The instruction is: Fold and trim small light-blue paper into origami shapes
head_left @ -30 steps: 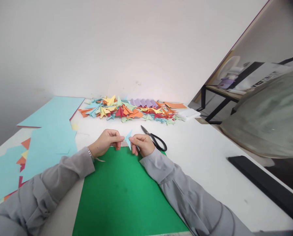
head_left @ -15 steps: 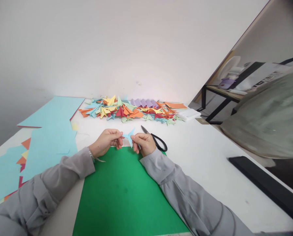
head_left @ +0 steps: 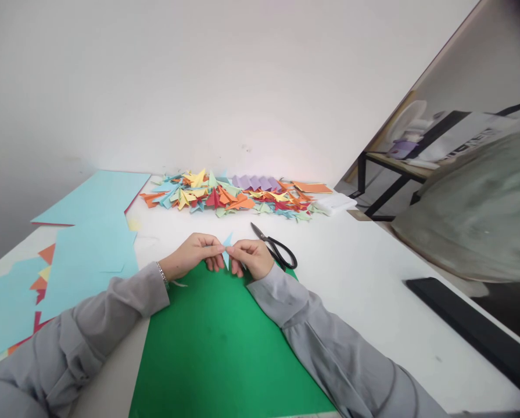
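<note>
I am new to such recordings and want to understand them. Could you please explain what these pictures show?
There is no robot here: a person works with two bare hands. All the pictures come from one camera worn on the head, looking forward and down. The left hand and right hand pinch a small light-blue folded paper between them. Below is a green sheet on a white table. Black-handled scissors lie beside the right hand. Large light-blue sheets lie at the left, and a colourful pile of folded papers lies along the wall.
</note>
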Action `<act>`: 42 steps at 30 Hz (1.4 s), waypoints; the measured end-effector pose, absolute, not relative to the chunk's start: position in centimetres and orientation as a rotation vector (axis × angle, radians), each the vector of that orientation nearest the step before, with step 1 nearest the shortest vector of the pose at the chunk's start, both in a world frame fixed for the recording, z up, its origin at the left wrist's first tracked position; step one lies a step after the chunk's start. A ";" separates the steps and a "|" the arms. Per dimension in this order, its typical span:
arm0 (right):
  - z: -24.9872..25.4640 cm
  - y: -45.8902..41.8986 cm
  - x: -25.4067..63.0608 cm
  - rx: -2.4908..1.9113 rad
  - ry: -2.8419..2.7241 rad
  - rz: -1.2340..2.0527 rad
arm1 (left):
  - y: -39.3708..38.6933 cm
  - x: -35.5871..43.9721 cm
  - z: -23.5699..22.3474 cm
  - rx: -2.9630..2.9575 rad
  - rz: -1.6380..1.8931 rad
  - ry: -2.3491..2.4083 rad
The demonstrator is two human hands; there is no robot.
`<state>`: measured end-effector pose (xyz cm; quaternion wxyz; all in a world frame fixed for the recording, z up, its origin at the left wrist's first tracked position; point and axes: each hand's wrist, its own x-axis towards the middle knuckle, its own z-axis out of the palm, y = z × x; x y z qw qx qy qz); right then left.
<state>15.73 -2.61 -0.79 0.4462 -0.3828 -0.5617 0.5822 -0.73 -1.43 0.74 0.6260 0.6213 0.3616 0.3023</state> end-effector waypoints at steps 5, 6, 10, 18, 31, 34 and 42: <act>-0.9 -2.6 15.7 -0.959 -1.408 1.430 | -1.6 -0.9 0.9 1.465 0.699 0.846; -0.9 -2.6 15.7 -0.958 -1.409 1.432 | -1.6 -0.9 0.9 1.480 0.708 0.856; -0.7 -2.7 15.6 -0.961 -1.386 1.438 | -1.7 -0.7 0.8 1.475 0.760 0.888; -1.0 -2.2 15.7 -0.943 -1.284 1.445 | -1.4 -0.6 0.3 1.286 0.842 0.852; -1.5 -1.8 16.2 -0.882 -1.182 1.369 | -0.8 -1.1 0.3 1.054 0.987 0.822; -1.4 -1.7 16.4 -0.877 -1.162 1.332 | -0.6 -1.3 0.2 1.008 1.003 0.797; -1.2 -2.1 16.3 -0.991 -1.247 1.207 | -0.6 -1.1 -0.1 1.035 1.076 0.796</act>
